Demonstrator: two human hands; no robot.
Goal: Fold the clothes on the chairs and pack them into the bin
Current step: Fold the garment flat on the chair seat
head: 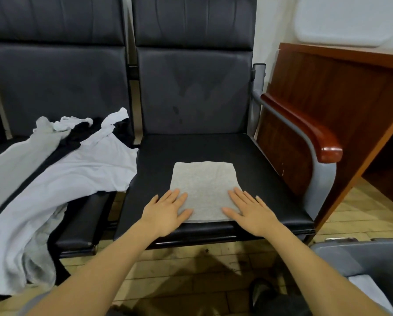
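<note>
Two bare forearms reach in from the bottom edge, uncovered from wrist to elbow. The left hand (165, 212) and right hand (251, 213) wear no gloves, rings, watch or bands that show. Nails are short and plain. At the lower left, near the left elbow, a bit of grey sleeve (34, 303) shows, short, ending above the elbow. Low in the middle, dark trousers (284, 305) show, and just above them a dark shoe (260, 290) with a paler grey edge; its details are too dim to tell. The rest of the body lies out of view
</note>
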